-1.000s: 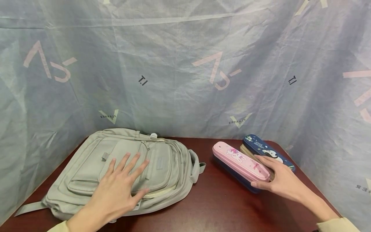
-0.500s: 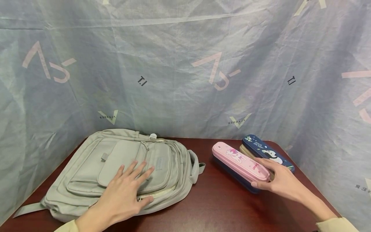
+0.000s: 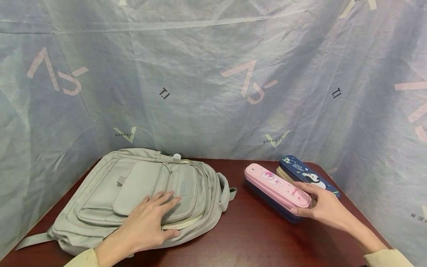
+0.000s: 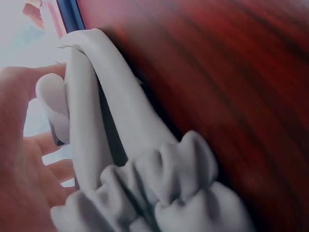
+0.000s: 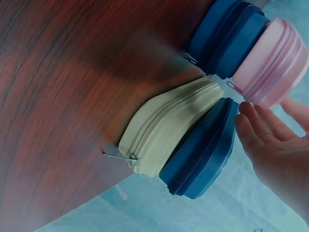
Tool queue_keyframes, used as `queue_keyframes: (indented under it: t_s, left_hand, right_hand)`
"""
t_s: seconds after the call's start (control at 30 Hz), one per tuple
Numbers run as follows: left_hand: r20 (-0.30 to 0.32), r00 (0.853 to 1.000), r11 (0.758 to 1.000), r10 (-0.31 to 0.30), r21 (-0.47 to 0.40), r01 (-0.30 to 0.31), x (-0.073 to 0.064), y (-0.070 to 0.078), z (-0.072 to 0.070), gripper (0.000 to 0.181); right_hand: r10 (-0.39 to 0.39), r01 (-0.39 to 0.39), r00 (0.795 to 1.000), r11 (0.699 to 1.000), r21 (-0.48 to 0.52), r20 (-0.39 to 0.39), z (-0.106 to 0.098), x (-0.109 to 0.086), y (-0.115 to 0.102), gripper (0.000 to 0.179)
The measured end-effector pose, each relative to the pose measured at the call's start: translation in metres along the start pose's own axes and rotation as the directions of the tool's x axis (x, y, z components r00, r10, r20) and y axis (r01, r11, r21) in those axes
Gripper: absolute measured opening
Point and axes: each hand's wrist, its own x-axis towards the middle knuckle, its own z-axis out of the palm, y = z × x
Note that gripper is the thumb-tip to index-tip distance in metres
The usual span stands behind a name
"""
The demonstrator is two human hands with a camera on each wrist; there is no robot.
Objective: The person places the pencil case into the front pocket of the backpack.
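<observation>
A grey-green backpack (image 3: pixel 100 189) lies on the table's left side, its near zip partly open on a pale lining. My left hand (image 3: pixel 146 224) reaches over its near side with spread, fairly straight fingers above the front pocket. In the left wrist view the thumb is right at the bag's edge, close to a strap (image 4: pixel 120 92). At the right, a pink pencil case (image 3: pixel 277 185) with a rabbit print sits on a dark blue pencil case (image 3: pixel 291 216). My right hand (image 3: pixel 327 207) grips the pink case's near end between thumb and fingers.
Beside that pair, a blue panda pencil case (image 3: pixel 308 174) rests on a beige pencil case (image 5: pixel 166 128), near the table's right edge. The dark red-brown table (image 3: pixel 247 237) shows between backpack and cases. A grey printed cloth (image 3: pixel 200 122) hangs behind and at both sides.
My left hand has moved down and slightly right over the backpack, from the front pocket toward its near edge. The right hand and the pencil cases stay almost where they were.
</observation>
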Motion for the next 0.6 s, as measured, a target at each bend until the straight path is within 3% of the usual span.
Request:
queue_keyframes:
  t_s: [0.23, 0.47, 0.6]
  left_hand:
    - [0.010, 1.000, 0.998, 0.000, -0.062, 0.001, 0.002, 0.002, 0.002, 0.072]
    - [-0.030, 1.000, 0.995, 0.005, -0.104, -0.008, 0.002, 0.004, 0.004, 0.057]
    - [-0.065, 0.997, 0.993, 0.028, -0.116, -0.035, 0.002, 0.006, 0.004, 0.057]
  right_hand:
    - [0.013, -0.013, 1.000, 1.000, 0.008, 0.002, 0.001, 0.001, 0.005, 0.091]
    - [0.022, -0.022, 1.000, 1.000, 0.020, -0.002, 0.002, 0.000, 0.010, 0.089]
    - [0.031, -0.031, 1.000, 0.999, 0.036, 0.001, 0.003, 0.000, 0.011, 0.089]
